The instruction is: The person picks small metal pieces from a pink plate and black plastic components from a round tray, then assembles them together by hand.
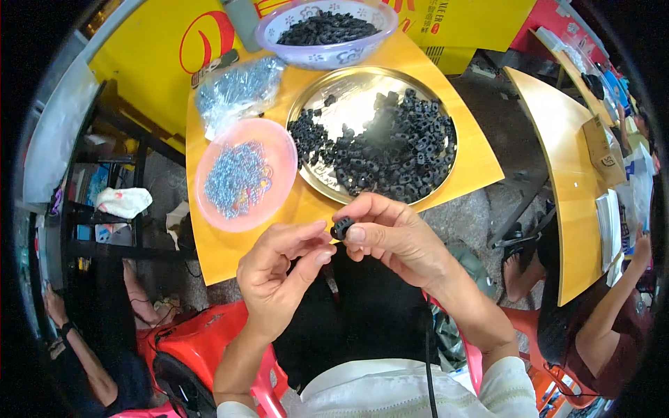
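Observation:
My right hand [401, 240] is closed on a small black plastic part [341, 228], pinching it between thumb and fingers in front of my lap. Just left of that part is my left hand [282, 268], its thumb and index finger apart, the fingertips close to the part; I cannot tell if they touch it. Beyond my hands, a round metal tray [348, 104] carries many loose black plastic parts [404, 150], with a heap of smaller black pieces [310, 136] on its left side. A pink plate [209, 198] to the left holds small bluish metal springs [237, 177].
Behind the plate lies a clear bag [240, 87] of bluish metal pieces. A patterned bowl [268, 35] of black pieces stands at the back of the yellow table [474, 150]. To the right is another table [557, 146] with a cardboard box [603, 150]. People sit at both sides.

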